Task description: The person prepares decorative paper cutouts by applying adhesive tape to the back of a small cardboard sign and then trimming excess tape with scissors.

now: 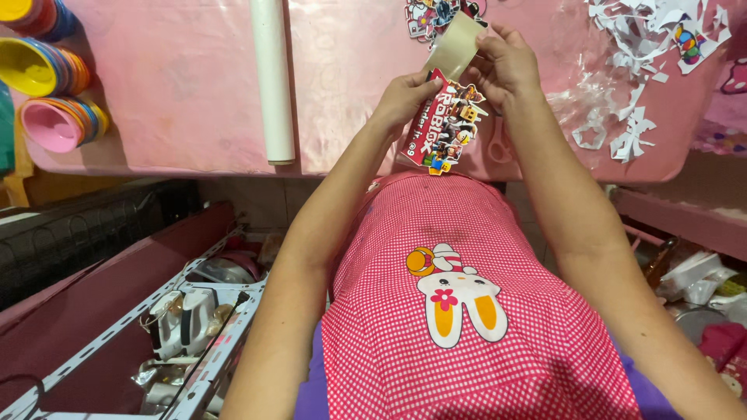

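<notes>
Head view: nearest, the left hand (405, 97) pinches the colourful cutout sticker (445, 124) at its upper left edge, its long axis tilted. Just beyond, the right hand (506, 62) clamps the tan backing strip (454, 45), over the pink table (179, 85) near its front edge.
</notes>
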